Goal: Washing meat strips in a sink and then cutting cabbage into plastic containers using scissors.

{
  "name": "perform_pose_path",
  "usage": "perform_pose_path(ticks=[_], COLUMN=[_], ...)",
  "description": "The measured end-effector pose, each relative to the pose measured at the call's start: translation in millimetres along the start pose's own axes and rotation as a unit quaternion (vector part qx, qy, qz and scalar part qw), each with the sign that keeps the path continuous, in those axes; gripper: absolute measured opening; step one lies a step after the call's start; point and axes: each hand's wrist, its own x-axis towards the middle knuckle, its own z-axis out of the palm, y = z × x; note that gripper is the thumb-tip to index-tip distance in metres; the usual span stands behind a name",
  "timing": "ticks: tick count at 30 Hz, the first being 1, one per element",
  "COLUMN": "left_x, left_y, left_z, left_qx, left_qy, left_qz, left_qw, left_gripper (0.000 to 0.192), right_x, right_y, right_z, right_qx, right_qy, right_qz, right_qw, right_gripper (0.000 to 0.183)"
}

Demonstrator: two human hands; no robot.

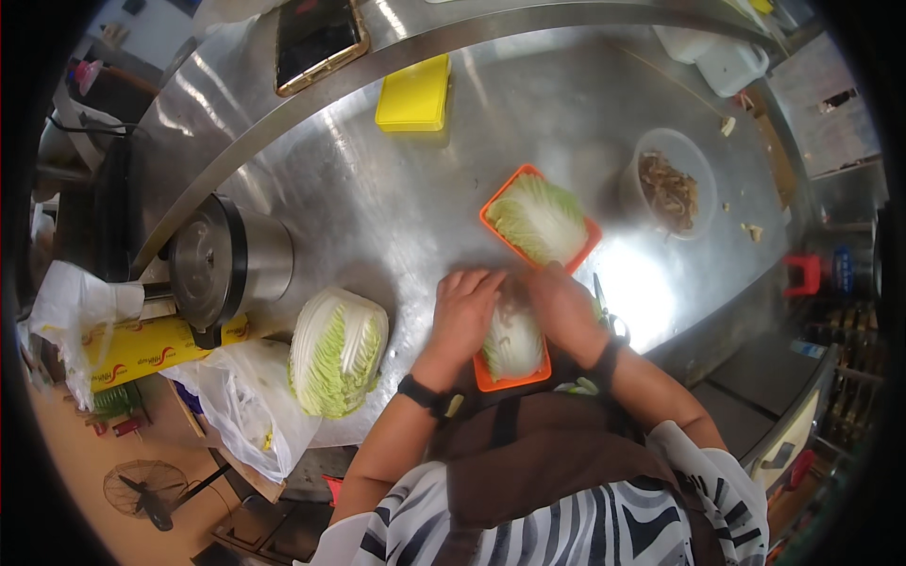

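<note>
Before me on the steel table, an orange tray [514, 383] holds a piece of napa cabbage [515, 347]. My left hand [463, 311] lies at its upper left side, fingers over the far end. My right hand [566, 308] reaches over the same end from the right, its fingertips partly hidden. Whether either hand grips anything is unclear. Just beyond, a second orange tray [593, 237] holds another cabbage piece [541, 218]. Scissors [617, 324] lie beside my right wrist, partly covered by it. A larger napa cabbage [338, 351] stands to the left.
On the left are a lidded steel pot [262, 251], a yellow printed box [134, 354] and a plastic bag [241, 396]. A yellow container [413, 99] lies farther back, below a shelf with a phone [318, 42]. A clear tub [701, 184] with brownish scraps stands right.
</note>
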Motion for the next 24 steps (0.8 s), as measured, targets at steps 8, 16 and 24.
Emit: perform_pose_path(ticks=[8,16,24], left_x=[1,-3,-3], left_y=[-9,-8,3], left_z=[2,-2,4], left_qx=[0.024,0.025,0.041], left_qy=[0.005,0.032,0.044], left_qz=[0.028,0.017,-0.004], left_qw=[0.999,0.999,0.998], left_gripper=[0.032,0.024,0.018], right_x=[0,1,6], right_y=[-2,2,-3], right_z=[-6,-2,-3], right_qx=[0.021,0.001,-0.007], right_qy=[0.007,-0.001,-0.035], right_qz=[-0.055,-0.049,-0.021], right_qw=[0.998,0.999,0.999], right_gripper=[0.023,0.013,0.012])
